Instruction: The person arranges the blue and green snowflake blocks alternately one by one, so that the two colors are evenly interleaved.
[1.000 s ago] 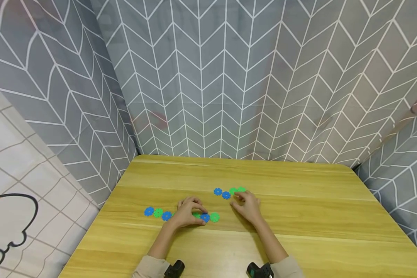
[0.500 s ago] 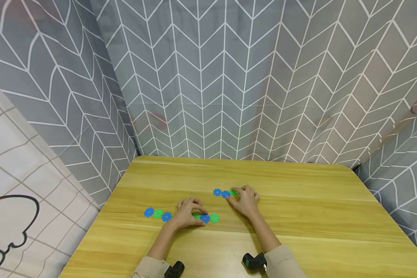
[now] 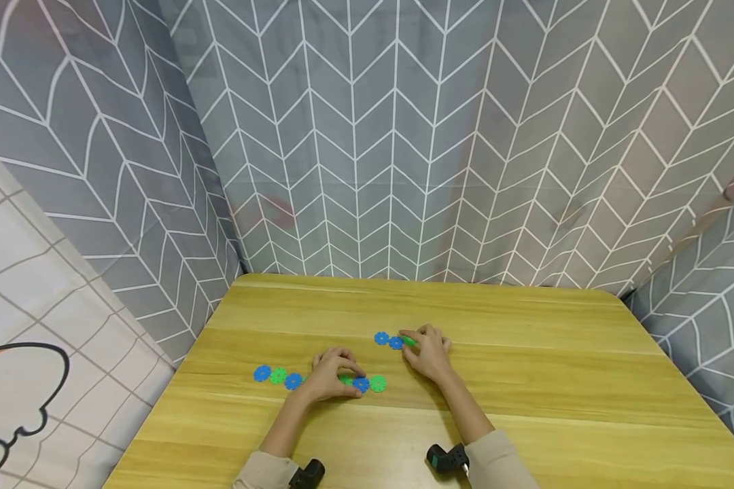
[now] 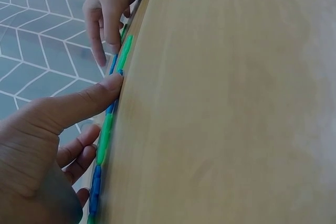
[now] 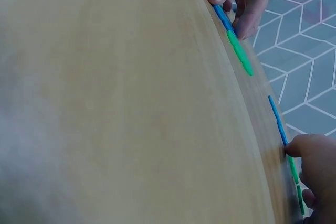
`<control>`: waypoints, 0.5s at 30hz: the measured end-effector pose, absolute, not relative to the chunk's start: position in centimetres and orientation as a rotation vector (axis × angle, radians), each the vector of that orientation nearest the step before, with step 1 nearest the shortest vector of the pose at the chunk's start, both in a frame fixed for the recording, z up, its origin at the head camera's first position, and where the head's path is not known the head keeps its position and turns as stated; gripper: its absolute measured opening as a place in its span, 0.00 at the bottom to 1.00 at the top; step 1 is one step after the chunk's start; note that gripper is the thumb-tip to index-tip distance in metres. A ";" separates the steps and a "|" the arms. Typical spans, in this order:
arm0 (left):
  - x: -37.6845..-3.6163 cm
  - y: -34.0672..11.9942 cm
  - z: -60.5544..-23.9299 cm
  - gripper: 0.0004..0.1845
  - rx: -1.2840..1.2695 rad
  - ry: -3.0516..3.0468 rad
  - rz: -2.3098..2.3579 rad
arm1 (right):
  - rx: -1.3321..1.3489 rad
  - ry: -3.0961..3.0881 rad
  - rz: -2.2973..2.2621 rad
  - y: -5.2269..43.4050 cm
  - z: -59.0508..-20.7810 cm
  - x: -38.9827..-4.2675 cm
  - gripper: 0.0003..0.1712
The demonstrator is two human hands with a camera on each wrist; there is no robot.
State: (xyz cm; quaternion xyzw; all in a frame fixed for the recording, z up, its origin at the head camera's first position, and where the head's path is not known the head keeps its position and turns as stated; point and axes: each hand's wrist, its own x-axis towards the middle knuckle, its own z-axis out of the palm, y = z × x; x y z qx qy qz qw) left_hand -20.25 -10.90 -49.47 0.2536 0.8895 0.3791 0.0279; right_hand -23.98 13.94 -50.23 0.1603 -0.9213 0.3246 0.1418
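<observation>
two chains of flat toothed discs lay on the table (image 3: 526,380). the long chain (image 3: 318,377) ran from a blue disc at its left end, through green and blue, under the left hand (image 3: 332,375), to a blue and a green disc at its right end. the short chain (image 3: 395,340) lay a little farther back and to the right: two blue discs showed, then a green one half under the right hand (image 3: 429,353).

the left hand rested on the middle of the long chain, fingers bent over it and thumb pressed flat on a disc, as the left wrist view showed; it pinned the chain to the wood rather than lifting it. the right hand had its fingers curled over the green end of the short chain, thumb tip on the edge where blue met green; whether it truly pinched the disc could not be told.

as a judgement, the joining was well along: most discs sat linked in two runs. what seemed left was bringing the short chain to the long one, since a bare gap of table lay between them.
</observation>
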 end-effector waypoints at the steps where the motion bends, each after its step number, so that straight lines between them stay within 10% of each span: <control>1: -20.3 -10.9 -49.5 0.14 0.786 2.746 1.169 | 0.476 -2.665 0.923 13.9 -50.2 -23.9 0.14; 15: -20.1 -10.8 -49.4 0.14 0.783 2.745 1.177 | 0.463 -2.641 1.057 14.8 -50.5 -22.5 0.12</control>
